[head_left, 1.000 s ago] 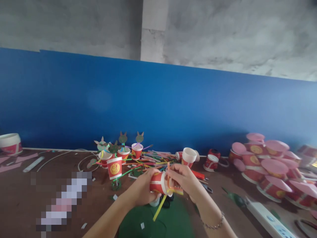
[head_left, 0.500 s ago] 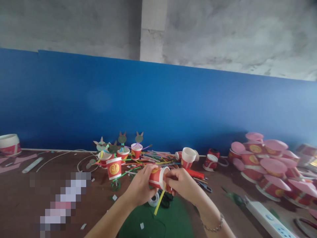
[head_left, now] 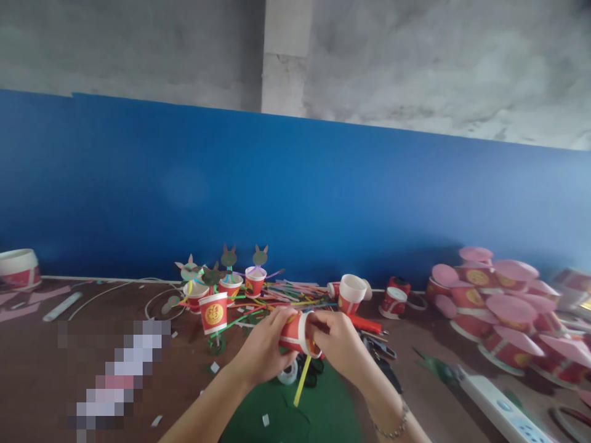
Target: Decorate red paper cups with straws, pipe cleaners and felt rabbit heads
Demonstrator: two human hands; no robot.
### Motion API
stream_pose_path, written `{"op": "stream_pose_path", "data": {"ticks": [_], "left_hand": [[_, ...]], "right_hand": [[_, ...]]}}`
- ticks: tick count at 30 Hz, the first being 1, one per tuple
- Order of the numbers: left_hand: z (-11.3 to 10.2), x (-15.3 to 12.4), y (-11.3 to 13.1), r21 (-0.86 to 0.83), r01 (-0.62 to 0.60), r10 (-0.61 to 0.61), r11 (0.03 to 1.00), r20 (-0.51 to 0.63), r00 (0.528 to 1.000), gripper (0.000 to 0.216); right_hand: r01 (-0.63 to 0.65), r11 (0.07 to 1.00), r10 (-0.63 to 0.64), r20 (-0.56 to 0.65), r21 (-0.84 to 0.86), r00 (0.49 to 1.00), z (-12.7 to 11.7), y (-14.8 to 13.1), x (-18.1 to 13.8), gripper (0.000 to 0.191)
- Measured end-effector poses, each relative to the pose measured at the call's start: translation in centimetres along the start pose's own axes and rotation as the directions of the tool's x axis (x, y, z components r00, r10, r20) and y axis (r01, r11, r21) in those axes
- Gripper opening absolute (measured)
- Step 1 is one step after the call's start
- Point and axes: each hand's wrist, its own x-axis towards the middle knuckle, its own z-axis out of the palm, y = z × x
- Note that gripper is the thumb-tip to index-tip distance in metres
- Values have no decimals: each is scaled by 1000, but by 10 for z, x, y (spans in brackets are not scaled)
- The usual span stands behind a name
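Observation:
My left hand (head_left: 263, 351) is wrapped round a red paper cup (head_left: 294, 333) held on its side, its white rim facing right. My right hand (head_left: 339, 343) is closed at the cup's mouth, fingers pinched on a yellow paper strip (head_left: 302, 379) that hangs down from the rim. Both hands hover over a green sheet (head_left: 318, 418) on the brown table. A roll of clear tape (head_left: 289, 373) lies just under the cup.
Behind the hands lie a heap of coloured paper strips (head_left: 281, 295) and red cups with paper animal heads (head_left: 229, 277). More red cups with pink lids (head_left: 503, 307) are stacked at the right. A white power strip (head_left: 494, 406) lies at the lower right. A blue wall (head_left: 295, 197) stands behind.
The orange strip loop seen above the cup's rim a second ago is gone from view. My right hand has closed in on the rim and both hands rose slightly.

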Motion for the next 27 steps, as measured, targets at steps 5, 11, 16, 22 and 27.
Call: {"op": "stream_pose_path", "data": {"ticks": [5,11,16,22,27], "left_hand": [[0,0,0,-21,1,0,1000,16,1000,64],[3,0,2,-48,23,-22,999,22,1000,62],[6,-1,1,-67,30,-28,997,25,999,63],[9,-2,0,-21,15,-15,1000,-7,1000,59],[12,-2,-1,7,-3,3,1000,-13,1000,63]], "right_hand": [[-6,1000,6,46,14,999,2,1,1,16],[-29,998,27,32,51,999,4,-1,2,17],[-32,999,32,19,9,999,9,-2,2,19],[-14,997,13,-15,-75,1000,7,1,4,19],[-39,996,35,-55,-83,998,7,1,4,23]]}}
